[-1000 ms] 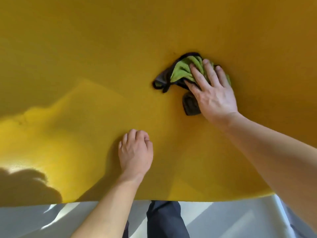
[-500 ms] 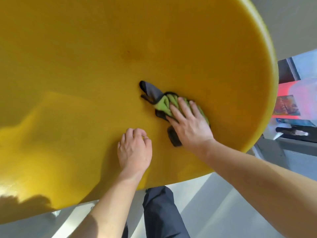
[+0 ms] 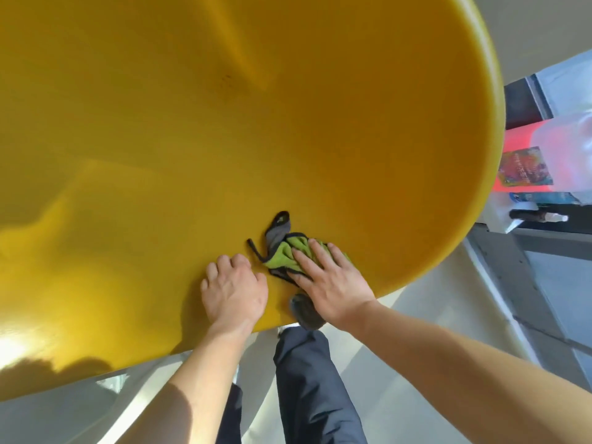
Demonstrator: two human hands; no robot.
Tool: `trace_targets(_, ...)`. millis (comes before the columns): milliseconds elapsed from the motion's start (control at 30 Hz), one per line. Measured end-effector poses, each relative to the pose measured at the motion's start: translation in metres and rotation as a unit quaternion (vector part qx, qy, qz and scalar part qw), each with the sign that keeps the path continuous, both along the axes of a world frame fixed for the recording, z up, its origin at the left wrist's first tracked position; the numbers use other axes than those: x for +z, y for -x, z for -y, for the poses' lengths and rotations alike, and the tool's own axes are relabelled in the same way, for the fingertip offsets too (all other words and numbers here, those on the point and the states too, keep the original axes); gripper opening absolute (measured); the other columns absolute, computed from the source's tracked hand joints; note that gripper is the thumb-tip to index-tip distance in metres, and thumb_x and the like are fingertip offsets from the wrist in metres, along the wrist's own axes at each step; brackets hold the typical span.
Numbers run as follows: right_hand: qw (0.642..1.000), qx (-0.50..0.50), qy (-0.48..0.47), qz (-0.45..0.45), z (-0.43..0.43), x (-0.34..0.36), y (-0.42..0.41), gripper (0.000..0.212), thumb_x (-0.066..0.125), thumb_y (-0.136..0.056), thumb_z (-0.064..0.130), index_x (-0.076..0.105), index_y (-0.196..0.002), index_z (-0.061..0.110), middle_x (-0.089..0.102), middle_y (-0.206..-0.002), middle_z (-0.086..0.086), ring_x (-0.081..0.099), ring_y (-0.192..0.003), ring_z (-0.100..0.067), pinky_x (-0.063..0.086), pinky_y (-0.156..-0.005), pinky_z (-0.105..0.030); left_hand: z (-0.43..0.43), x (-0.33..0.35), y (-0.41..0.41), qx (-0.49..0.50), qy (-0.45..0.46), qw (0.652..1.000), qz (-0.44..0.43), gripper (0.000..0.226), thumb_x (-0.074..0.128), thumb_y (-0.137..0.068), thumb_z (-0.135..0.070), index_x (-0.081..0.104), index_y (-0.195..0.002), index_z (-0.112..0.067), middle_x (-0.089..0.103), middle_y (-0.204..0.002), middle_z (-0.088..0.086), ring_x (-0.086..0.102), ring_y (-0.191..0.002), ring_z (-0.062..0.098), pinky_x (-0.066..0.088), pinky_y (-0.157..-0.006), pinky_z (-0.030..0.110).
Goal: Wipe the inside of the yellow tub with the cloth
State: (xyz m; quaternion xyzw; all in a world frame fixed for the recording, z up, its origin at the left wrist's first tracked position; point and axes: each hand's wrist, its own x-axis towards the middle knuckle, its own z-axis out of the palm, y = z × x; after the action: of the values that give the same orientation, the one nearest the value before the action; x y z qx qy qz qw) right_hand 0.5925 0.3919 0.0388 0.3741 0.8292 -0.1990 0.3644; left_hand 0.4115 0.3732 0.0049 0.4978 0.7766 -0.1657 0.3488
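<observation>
The large, smooth yellow plastic tub filled most of the view, its curved rim sweeping down the right side and along the near edge. On its inner surface, close to that near rim, lay a crumpled green microfibre cloth with dark grey backing and black edging.

The right hand lay flat on the cloth, palm down, fingers stretched out and slightly spread, pressing the green part against the yellow wall rather than gripping it. The cloth sat mostly under and just beyond the fingertips: a bunched green fold showed to the left of the index finger, a grey flap and a thin black loop stuck out farther up and to the left, and another dark grey corner emerged below the heel of the palm, reaching the tub's edge.

The left hand rested on the tub's surface just beside the cloth, to its left, fingers curled under into a loose fist, holding nothing. Its knuckles lay near the black loop; whether they touched it could not be told.

Dark trousers showed below the rim.
</observation>
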Motion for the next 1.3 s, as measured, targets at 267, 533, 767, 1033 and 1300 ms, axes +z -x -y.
trace_targets(267,0.983,0.003,-0.143,-0.113,-0.059,-0.074,0.060,0.053,0.024,-0.099,0.026,0.053,-0.143,0.029,0.022,-0.166,-0.007,0.018,-0.152,-0.039,0.018,-0.121,-0.055,0.016,-0.012,0.097,0.035,-0.080,0.995,-0.057,0.033,0.057,-0.087,-0.030,0.058,-0.120,-0.024,0.050,-0.129,0.006,0.041,-0.121,0.031,0.039,-0.096,0.044)
trace_targets(533,0.937,-0.189,-0.155,-0.250,0.043,-0.104,0.219,0.063,0.011,-0.105,0.047,0.059,-0.137,0.020,0.036,-0.160,-0.012,0.026,-0.148,-0.044,0.023,-0.118,-0.058,0.051,-0.035,0.214,-0.013,-0.219,0.965,-0.140,0.028,0.062,-0.078,-0.023,0.062,-0.106,-0.020,0.059,-0.117,0.008,0.051,-0.109,0.035,0.039,-0.088,0.046)
trace_targets(767,0.929,-0.089,-0.240,-0.268,-0.019,-0.132,0.191,0.040,0.055,-0.099,0.036,0.056,-0.138,0.029,0.042,-0.157,-0.008,0.041,-0.141,-0.039,0.031,-0.115,-0.054,0.075,-0.012,0.254,0.032,-0.206,0.964,-0.167,0.025,0.048,-0.081,-0.030,0.064,-0.097,-0.021,0.059,-0.099,0.009,0.052,-0.091,0.036,0.037,-0.076,0.044)
trace_targets(1033,0.891,-0.328,-0.089,-0.301,0.079,-0.085,0.384,0.059,0.037,-0.100,0.044,0.033,-0.156,0.025,0.025,-0.165,-0.011,0.015,-0.152,-0.038,0.021,-0.121,-0.052,0.091,0.031,0.303,0.025,-0.287,0.947,-0.140,0.015,0.052,-0.087,-0.024,0.065,-0.091,-0.019,0.064,-0.093,0.009,0.053,-0.084,0.035,0.033,-0.072,0.042)
trace_targets(1300,0.904,-0.124,0.025,-0.407,0.112,-0.065,0.385,0.051,0.048,-0.097,0.038,0.044,-0.148,0.033,0.028,-0.164,-0.006,0.021,-0.151,-0.036,0.028,-0.119,-0.052,0.093,0.069,0.329,0.089,-0.348,0.921,-0.150,0.022,0.043,-0.089,-0.018,0.063,-0.091,-0.010,0.060,-0.092,0.015,0.051,-0.086,0.037,0.037,-0.075,0.044)
